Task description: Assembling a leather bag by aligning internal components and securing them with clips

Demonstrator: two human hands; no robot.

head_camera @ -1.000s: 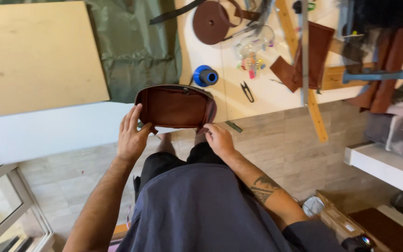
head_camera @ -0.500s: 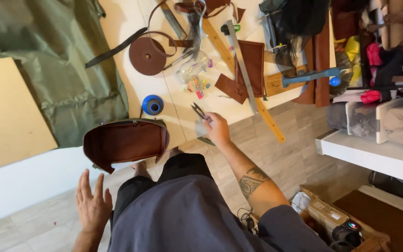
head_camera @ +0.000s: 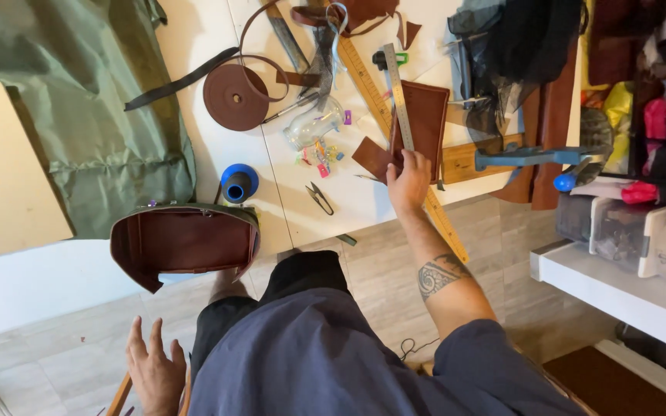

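Our right hand (head_camera: 408, 179) reaches across the counter (head_camera: 210, 150), fingers (head_camera: 395, 156) spread narrow and pressing on a brown leather piece (head_camera: 375, 158) beside the steel ruler (head_camera: 399, 96), while our left hand (head_camera: 154, 370) hangs low by the chair, fingers wide and holding nothing. The leather bag (head_camera: 183, 240) sits unheld at the counter's edge over our knee. We judge it could tip off, and sliding the leather might knock the ruler or snips (head_camera: 319, 197).

Person wore loose dark navy short-sleeved shirt, dark shorts below. 2 hands bare: left hand (head_camera: 153, 371), right hand (head_camera: 408, 179). No gloves, no watch. Right forearm carried 1 dark patterned band tattoo (head_camera: 439, 274). Both forearms uncovered.
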